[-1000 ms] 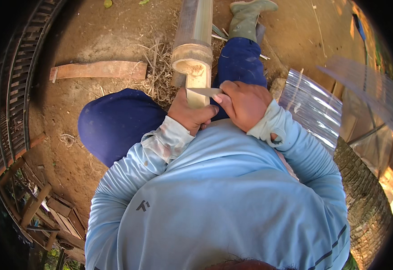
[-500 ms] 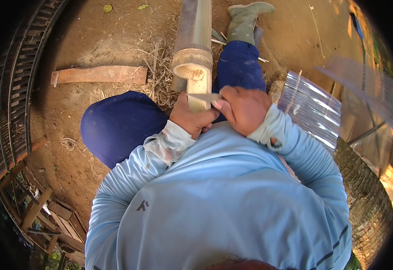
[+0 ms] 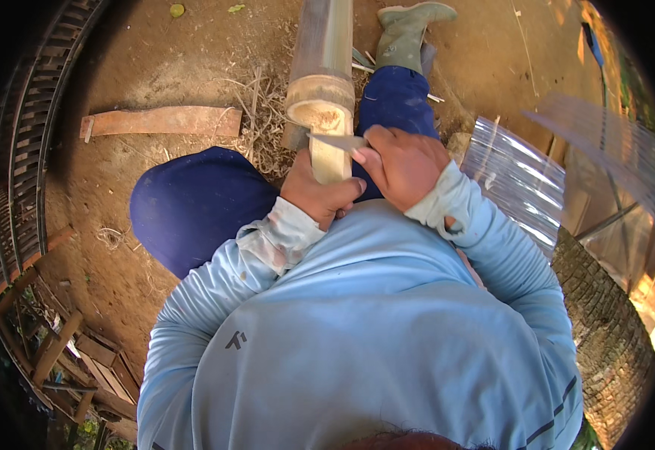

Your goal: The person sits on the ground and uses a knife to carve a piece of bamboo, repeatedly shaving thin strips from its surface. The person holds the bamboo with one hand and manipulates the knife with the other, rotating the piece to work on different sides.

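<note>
A thick bamboo pole (image 3: pixel 321 52) runs from the far edge toward my body. Its near part is cut open past a ring-like joint, leaving a pale tongue of bamboo with shavings in the hollow. My left hand (image 3: pixel 314 191) grips the near end of that tongue, thumb across it. In my right hand (image 3: pixel 410 166) is a knife (image 3: pixel 339 141), its blade lying across the pale tongue, tip pointing left. The knife's handle is hidden inside my closed fingers.
Thin shavings (image 3: pixel 261 124) litter the dirt beside the pole. A flat reddish-brown strip (image 3: pixel 164 122) lies left. My bent left knee (image 3: pixel 200 206) and stretched right leg flank the bamboo. Clear corrugated sheets (image 3: pixel 515 180) and a rough trunk (image 3: pixel 605 337) are at right; a slatted structure (image 3: pixel 39 127) stands left.
My right hand has moved the knife a little farther away along the pale bamboo, toward the joint. The left hand keeps its grip in nearly the same place.
</note>
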Motion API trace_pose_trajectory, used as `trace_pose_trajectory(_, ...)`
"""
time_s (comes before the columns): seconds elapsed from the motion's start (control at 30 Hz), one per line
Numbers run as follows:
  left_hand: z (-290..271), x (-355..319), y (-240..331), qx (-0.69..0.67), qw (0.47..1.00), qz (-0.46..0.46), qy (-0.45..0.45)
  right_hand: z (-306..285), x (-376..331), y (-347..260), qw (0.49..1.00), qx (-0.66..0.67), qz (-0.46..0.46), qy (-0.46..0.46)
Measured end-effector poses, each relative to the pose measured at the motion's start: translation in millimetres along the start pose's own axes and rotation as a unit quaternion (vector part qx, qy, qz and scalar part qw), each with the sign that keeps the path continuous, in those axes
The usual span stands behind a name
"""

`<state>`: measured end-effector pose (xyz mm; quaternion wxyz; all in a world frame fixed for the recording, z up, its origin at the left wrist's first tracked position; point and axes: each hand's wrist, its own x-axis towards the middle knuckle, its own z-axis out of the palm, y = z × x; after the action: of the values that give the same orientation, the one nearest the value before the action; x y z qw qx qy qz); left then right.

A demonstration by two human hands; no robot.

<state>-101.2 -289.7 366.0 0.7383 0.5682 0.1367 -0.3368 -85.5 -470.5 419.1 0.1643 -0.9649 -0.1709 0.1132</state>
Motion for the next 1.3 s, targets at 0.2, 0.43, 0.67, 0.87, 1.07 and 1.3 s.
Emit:
trace_pose_trajectory(0.2,-0.9,0.5,7.0,0.005,0.999,-0.001,-0.045,3.7,2.5,7.0,0.999,0.029,0.010,0.009)
trace_pose_trajectory(0.43,0.2,-0.1,0.6,0.006,1.000,0.009,-0.022,6.5,5.4,10.8,1.000,0.011,0.009,0.016)
trace_pose_trajectory(0.67,2.6,-6.6,2.2,0.012,1.000,-0.005,0.007,2.6,10.5,11.3,1.000,0.004,0.007,0.003)
trace_pose_trajectory(0.87,1.8,-9.0,-4.5,0.034,0.999,0.015,0.019,6.3,-2.1,6.3,1.000,0.005,0.002,0.001)
trace_pose_trajectory(1.07,-2.4,-6.9,5.5,-0.022,0.999,-0.022,-0.021,10.4,20.3,28.2,0.989,0.103,-0.073,0.076)
trace_pose_trajectory(1.3,-10.8,-0.4,-3.2,-0.012,0.999,-0.020,-0.047,31.1,22.1,16.5,0.892,0.420,0.110,0.128)
